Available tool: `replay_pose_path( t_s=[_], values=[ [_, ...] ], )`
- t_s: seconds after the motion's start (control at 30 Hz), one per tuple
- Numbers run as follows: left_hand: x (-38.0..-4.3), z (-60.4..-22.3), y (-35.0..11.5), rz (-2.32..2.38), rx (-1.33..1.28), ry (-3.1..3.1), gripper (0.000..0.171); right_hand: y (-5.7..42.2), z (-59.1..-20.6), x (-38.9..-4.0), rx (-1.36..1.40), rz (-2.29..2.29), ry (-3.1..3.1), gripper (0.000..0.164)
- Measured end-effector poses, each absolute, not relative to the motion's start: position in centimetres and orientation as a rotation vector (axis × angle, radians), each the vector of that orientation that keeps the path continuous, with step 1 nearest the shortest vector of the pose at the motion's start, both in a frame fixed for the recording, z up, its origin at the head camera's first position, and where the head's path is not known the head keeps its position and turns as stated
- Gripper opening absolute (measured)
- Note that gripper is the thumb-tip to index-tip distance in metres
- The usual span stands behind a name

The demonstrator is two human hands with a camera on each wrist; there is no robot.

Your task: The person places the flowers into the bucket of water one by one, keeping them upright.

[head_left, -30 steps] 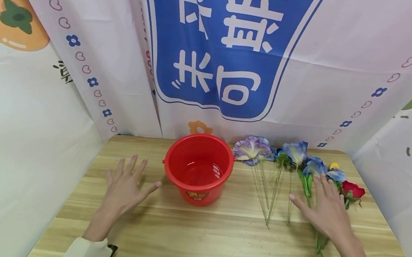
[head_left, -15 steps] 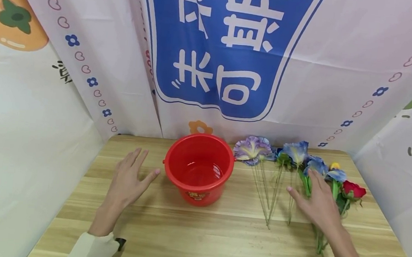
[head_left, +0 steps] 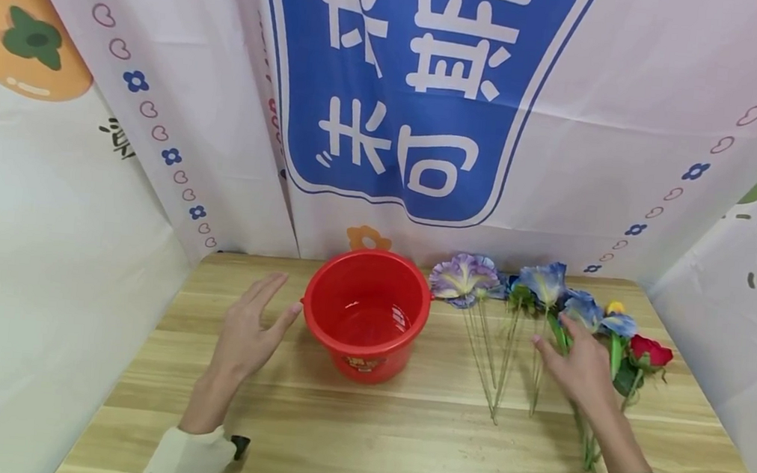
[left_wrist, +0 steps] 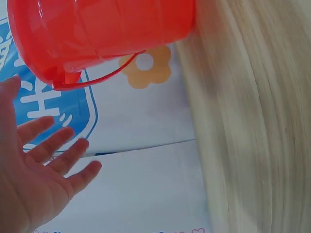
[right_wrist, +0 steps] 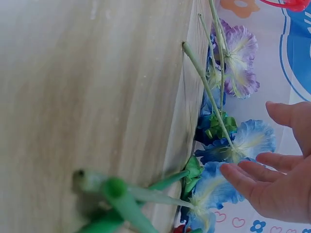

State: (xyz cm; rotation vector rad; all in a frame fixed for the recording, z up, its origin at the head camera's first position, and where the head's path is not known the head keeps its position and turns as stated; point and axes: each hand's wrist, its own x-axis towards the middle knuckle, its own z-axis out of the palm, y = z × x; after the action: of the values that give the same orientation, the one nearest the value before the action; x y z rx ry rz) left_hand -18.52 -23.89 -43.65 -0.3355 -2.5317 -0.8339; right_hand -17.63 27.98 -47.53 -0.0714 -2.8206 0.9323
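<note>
Backdrop: White printed cloth (head_left: 614, 174) with a blue panel (head_left: 397, 95) rises behind a wooden table (head_left: 347, 444).
Left hand (head_left: 244, 337): Closer to the red bucket (head_left: 391, 361) than a second ago, thumb just beside the rim; fingers and thumb stand apart, gripping nothing.
Right hand (head_left: 584, 371): Shifted inward over the same second, baring more of the red rose (head_left: 650, 353) and its stem; thumb and fingers spread, holding nothing. Overlap leaves it unclear whether a fingertip brushes a blue flower (head_left: 545, 283).
Bucket: Upright near the back edge, left of the flowers, unmoved; no bloom shows inside.
Flowers: Purple flower (head_left: 463, 278), blue ones and rose lie heads back, stems toward the person. Work appears to be at the reaching stage.
Sleeves (head_left: 186, 460): Pale cuffs frame both wrists, forearms angling inward.
</note>
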Motion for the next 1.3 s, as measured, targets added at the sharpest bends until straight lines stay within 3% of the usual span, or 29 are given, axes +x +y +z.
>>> replay_pose_path(
  t_s=[0.7,1.3],
  values=[
    [-19.7,-44.9,-21.5,-1.470,-0.386,-2.226,0.031,28.7,-48.7,-19.4,-0.226,1.222,-2.853,0.061],
    [-19.6,-45.4,-21.3,-1.532,-0.287,-2.230,0.031,28.9,-49.0,-20.0,-0.363,1.794,-2.651,0.058]
  ],
)
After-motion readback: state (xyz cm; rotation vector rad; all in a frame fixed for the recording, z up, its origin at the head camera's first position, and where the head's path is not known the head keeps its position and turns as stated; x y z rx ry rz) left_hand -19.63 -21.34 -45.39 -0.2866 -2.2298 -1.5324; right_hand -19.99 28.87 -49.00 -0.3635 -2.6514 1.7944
